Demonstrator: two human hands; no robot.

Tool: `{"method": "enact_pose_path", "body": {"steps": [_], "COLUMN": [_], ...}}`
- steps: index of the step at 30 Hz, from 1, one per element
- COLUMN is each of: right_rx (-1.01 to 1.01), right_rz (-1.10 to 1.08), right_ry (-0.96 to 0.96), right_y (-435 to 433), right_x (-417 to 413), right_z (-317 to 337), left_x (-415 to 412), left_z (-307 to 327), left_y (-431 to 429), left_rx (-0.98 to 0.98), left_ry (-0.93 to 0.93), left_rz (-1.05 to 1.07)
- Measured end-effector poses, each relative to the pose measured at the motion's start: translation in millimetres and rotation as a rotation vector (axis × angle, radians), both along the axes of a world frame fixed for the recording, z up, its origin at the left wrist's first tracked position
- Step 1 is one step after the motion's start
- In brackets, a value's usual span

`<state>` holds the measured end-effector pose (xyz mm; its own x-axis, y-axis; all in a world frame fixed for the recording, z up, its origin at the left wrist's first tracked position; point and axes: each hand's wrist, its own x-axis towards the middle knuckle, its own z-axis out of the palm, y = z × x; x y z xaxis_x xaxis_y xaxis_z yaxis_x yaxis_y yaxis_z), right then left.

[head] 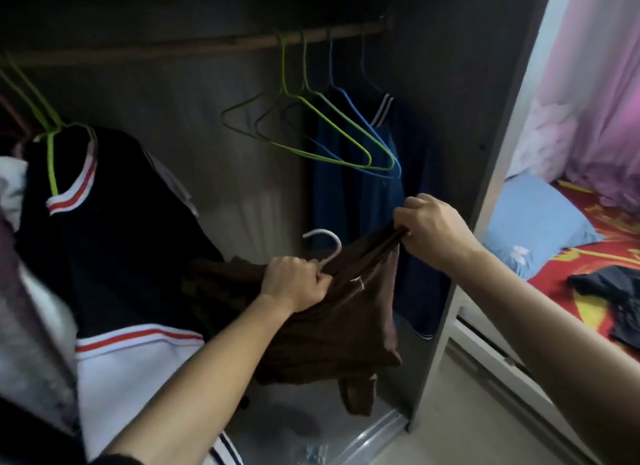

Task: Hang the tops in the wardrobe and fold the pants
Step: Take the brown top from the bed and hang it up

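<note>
A brown top point(332, 329) hangs bunched between my hands in front of the open wardrobe. My left hand point(294, 283) grips its neck together with the base of a white hanger point(327, 245), whose hook sticks up. My right hand point(433, 227) pinches the top's shoulder edge and pulls it up to the right. Above runs the wooden rail point(207, 45). On it hang empty green hangers point(329, 129) and a blue hanger point(367, 125). A navy top point(367, 201) hangs behind them, and a black jersey with white and orange trim point(114, 243) hangs at the left.
The wardrobe's side panel point(474, 187) stands right of my hands. Beyond it is a bed with a red patterned sheet point(588, 257), a blue pillow point(533, 222) and a dark garment point(620, 298). Pink curtains point(595, 101) hang behind. Pale clothes point(20, 291) crowd the far left.
</note>
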<state>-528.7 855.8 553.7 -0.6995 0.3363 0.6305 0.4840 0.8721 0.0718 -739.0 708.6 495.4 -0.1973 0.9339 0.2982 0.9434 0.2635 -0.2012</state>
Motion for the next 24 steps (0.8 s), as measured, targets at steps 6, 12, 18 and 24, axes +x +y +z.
{"method": "enact_pose_path", "body": {"steps": [6,12,18,24], "right_rx": [-0.181,-0.408,-0.567,-0.206], "right_rz": [-0.027,0.030,0.015,-0.123], "right_ry": [-0.062,-0.112,-0.236,-0.180], "right_y": [-7,-18,-12,1], "right_x": [-8,-16,-19,-25], "right_z": [-23,-36,-38,-47], "left_x": [-20,-23,-19,-19], "left_z": [36,16,18,26], "left_y": [15,23,30,28], "left_rx": [0.301,0.256,0.282,0.311], "left_ry": [-0.327,-0.683,-1.183,-1.330], "left_rz": [0.003,0.046,-0.056,-0.165]}}
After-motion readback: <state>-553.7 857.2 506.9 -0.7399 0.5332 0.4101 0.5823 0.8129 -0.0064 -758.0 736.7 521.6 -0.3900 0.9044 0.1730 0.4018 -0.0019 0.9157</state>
